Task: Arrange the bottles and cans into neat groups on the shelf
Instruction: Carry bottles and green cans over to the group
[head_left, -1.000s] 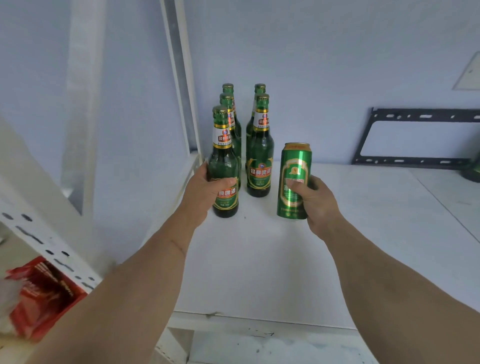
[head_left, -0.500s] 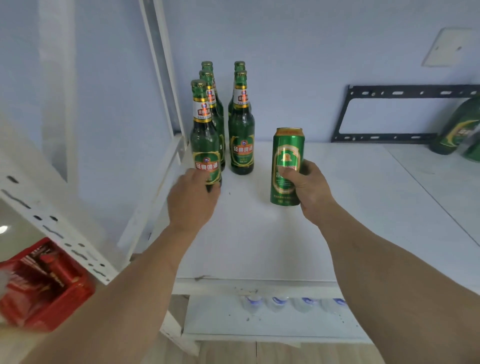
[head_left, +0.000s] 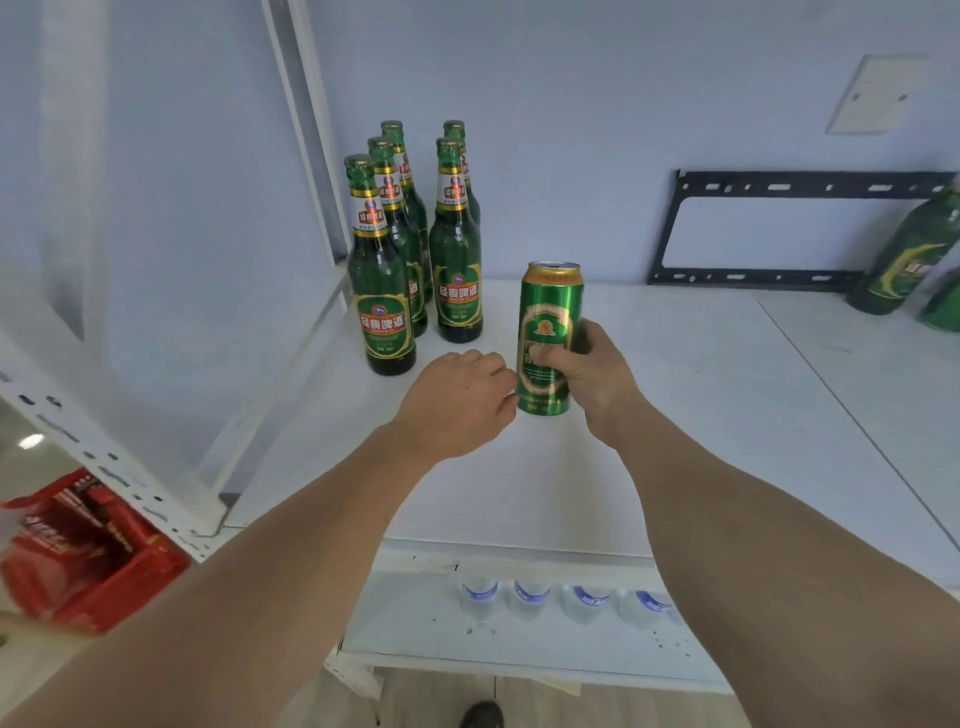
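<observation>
Shelf (head_left: 701, 415) white, top board. Biggest risk was the bottle cluster (head_left: 410, 249) at the back left: five green glass bottles packed tight, two short rows, necks nearly touching. Any knock from a forearm or the can sliding in would likely domino them, and the front bottle (head_left: 382, 291) stood close to the open left edge by the upright post (head_left: 306, 135), so a fall looked plausible there

Next risk: the can (head_left: 548, 338). It stood upright on the shelf, just right of and in front of the bottles, apart from them. Right hand (head_left: 592, 374) wrapped round its lower half, thumb across the label. Left hand (head_left: 457, 402) hovered just beside the can's left side, fingers loosely curled, holding nothing; I could not tell if the fingertips touched the can. Two hands crowding one slim can, my guess was a fumble or tip if both pushed at once. Tall narrow can, light if empty, so it would topple easily

Smaller risk: far right edge, green bottles (head_left: 906, 260) leaning or distorted by the lens, partly cut off; could not judge if stable

Counts:
- green bottles in the cluster: 5
- green bottles far right: at least 2, partly out of frame
- cans: 1
- clear water bottles (head_left: 561, 603) on the lower shelf: 4 tops seen
- black metal bracket (head_left: 779, 234) against the wall: 1
- red crate (head_left: 88, 561) lower left: 1, blurred
</observation>
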